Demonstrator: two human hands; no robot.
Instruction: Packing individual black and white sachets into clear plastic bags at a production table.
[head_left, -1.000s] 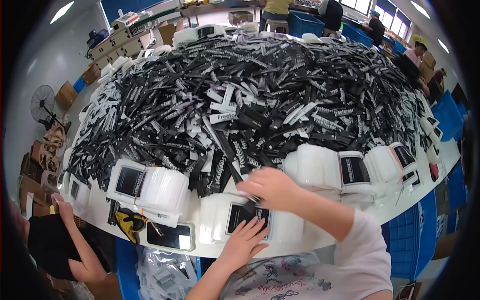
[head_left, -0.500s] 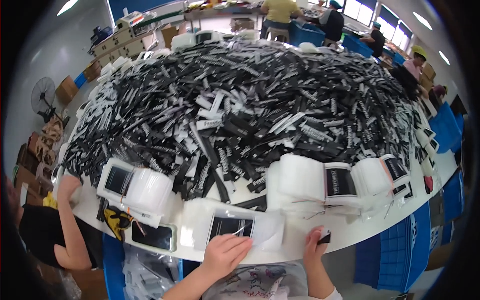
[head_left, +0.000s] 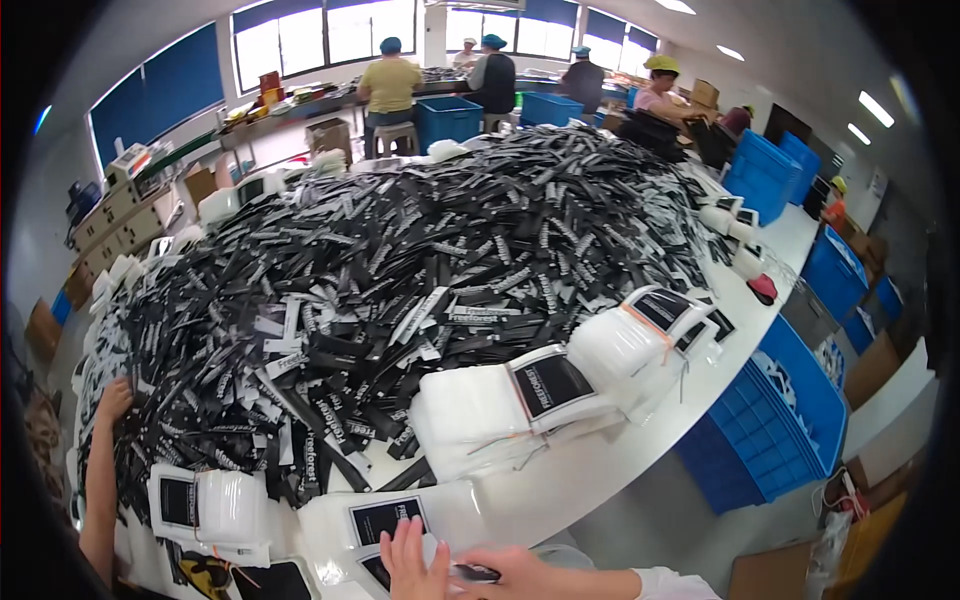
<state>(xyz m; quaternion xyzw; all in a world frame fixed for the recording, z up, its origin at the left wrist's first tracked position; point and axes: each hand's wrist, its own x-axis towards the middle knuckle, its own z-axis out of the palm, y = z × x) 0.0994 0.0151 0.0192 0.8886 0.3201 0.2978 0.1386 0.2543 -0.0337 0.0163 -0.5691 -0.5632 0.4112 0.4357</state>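
Observation:
My left hand (head_left: 410,563) is at the front of the table, its fingers stretched out and pointing up. It rests against a plastic bag with a black panel (head_left: 374,570). Just behind lies a stack of similar flat, whitish bags (head_left: 455,508). Close beside it, my right hand (head_left: 515,574) has its fingers closed round a small black packet (head_left: 478,573), only partly visible. Beyond both hands rises a big pile of slim black and silvery-white packets (head_left: 400,270).
Bundles of bags (head_left: 468,422) lie right of the stack, with a banded one (head_left: 632,342) beyond. Another bundle (head_left: 232,508) is at left. A co-worker's hand (head_left: 116,398) touches the pile's left edge. Blue crates (head_left: 765,430) stand right of the table; people work at the back.
The view has swung right and upward. My right hand has come in beside my left hand with the black packet. My left fingers have straightened. The co-worker's hand is now at the pile.

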